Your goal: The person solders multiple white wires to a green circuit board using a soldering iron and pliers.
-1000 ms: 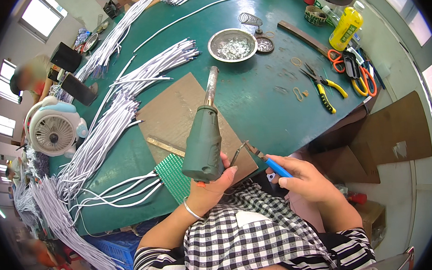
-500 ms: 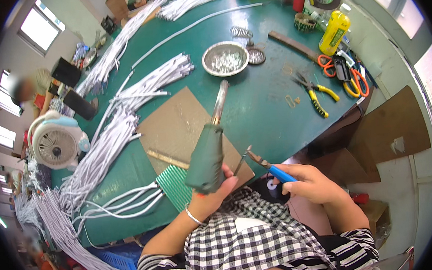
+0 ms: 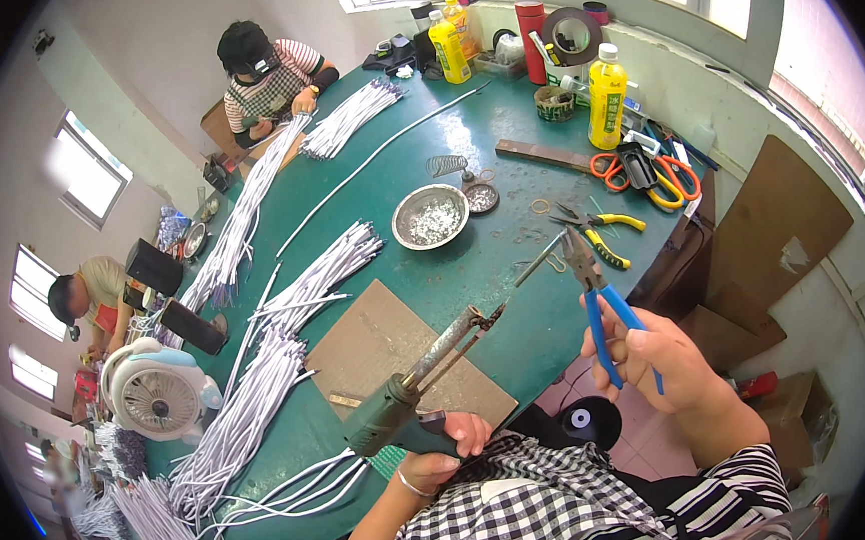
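My left hand (image 3: 447, 452) is wrapped round the grip of a green soldering gun (image 3: 384, 414). Its metal barrel points up and right over the brown board (image 3: 357, 335), with a dark bent piece at the tip. In my right hand (image 3: 671, 359) are blue-handled pliers (image 3: 618, 305), jaws upward and handles apart. A thin metal rod (image 3: 540, 259) slants between the barrel tip and the plier jaws; I cannot tell whether the jaws grip it. Green ribbed material (image 3: 386, 462) lies partly hidden beneath my left wrist.
Bundles of white cables (image 3: 252, 413) lie along the left. A metal bowl (image 3: 431, 218) of silvery bits, yellow-handled pliers (image 3: 600, 233), orange-handled scissors (image 3: 682, 177) and a yellow bottle (image 3: 607, 97) stand farther off. A fan (image 3: 155, 390) is at left; a person (image 3: 269, 81) works across the table.
The soldering gun has tipped from upright to slanting up-right, showing its trigger grip. The blue pliers have risen and turned upright, their handles spreading. The view has swung up, showing more of the co-worker.
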The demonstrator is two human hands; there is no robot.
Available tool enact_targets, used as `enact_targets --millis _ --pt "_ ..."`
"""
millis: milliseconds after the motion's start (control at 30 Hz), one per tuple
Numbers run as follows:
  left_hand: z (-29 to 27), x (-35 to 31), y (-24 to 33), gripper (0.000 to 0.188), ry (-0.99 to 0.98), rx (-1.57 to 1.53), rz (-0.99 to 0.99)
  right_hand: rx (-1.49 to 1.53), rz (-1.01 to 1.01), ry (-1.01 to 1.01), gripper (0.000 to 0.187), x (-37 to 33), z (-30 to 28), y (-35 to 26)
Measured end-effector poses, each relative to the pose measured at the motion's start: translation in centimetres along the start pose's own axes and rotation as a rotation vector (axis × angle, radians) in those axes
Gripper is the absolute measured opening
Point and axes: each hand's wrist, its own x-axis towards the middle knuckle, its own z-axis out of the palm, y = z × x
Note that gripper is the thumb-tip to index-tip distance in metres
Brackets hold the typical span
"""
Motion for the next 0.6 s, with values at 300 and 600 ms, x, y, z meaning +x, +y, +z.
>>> enact_targets --millis 300,600 --pt "-0.2 -0.1 0.08 0.033 0.027 0.177 0.017 -0.19 0.069 -0.066 0.039 0.09 0.86 0.12" --pt "-0.22 -0.23 -0.06 0.033 0.016 0.212 0.046 -0.12 0.149 -0.088 0.055 0.1 0.33 0.2"
